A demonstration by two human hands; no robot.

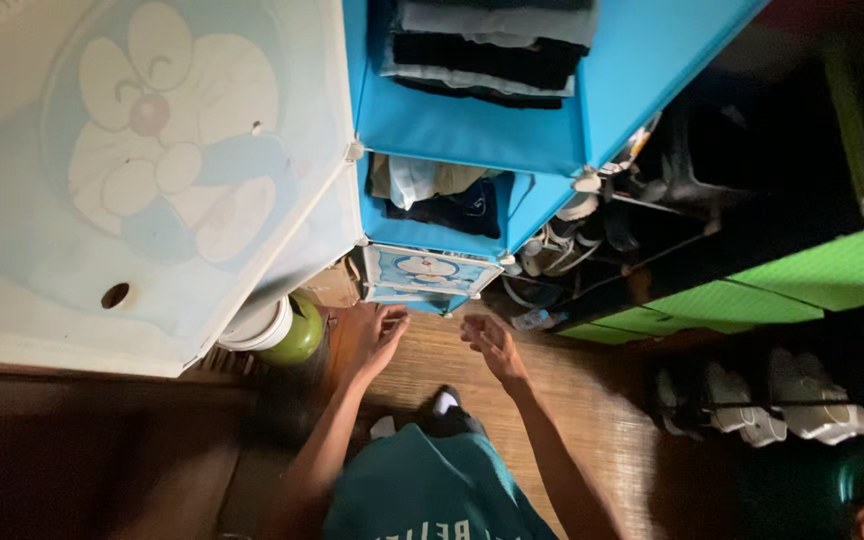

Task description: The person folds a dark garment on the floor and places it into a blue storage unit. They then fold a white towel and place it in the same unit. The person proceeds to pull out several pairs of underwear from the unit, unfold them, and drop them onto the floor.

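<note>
The open cabinet door point(142, 170) was cut off by the top and left edges. The folded clothes point(487, 45) on the top shelf ran past the upper edge. What the left hand point(377, 335) and right hand point(492, 342) touched was too blurred to tell. The shoes point(772, 400) sat in deep shadow, their details unclear

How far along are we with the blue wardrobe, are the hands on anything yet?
Done: folded clothes sit in the open blue wardrobe. In hand: nothing; the left hand and right hand are open and empty below the closed bottom door. Left: that door remains shut.
</note>
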